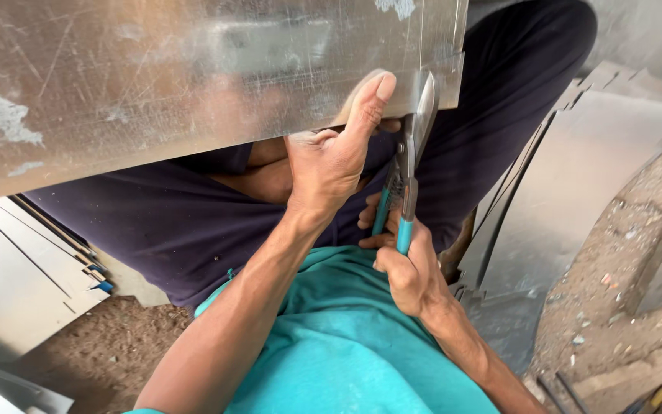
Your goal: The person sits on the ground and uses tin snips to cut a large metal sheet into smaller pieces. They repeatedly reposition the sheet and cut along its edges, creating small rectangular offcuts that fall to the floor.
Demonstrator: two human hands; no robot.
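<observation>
Two bare hands work at the lower edge of a large scratched metal sheet [155, 84] that fills the upper left of the view and tilts down toward the right. Far left, below the sheet: a stack of flat cut sheet pieces [21, 268] lying on sandy ground [109, 345], edges fanned. Centre: the left hand [331, 161] grips the sheet's bottom edge, thumb pressed flat up against the near face, fingers wrapped behind and hidden. Dark trousers [193, 222] and a teal shirt [339, 337] show beneath the forearms; the person sits with knees up. Just right of the left thumb: tin snips [414, 146] with teal-coated handles, blades pointing up and set into the sheet's edge beside a short cut line that runs up toward the top right corner. The right hand [408, 268] is clenched around the lower handles of the snips, knuckles toward the camera. Handles stand close together; how far the blades are parted cannot be told. Right side: more curved offcut sheets [591, 161] leaning together, near a rough concrete ledge [630, 261] strewn with grit.
</observation>
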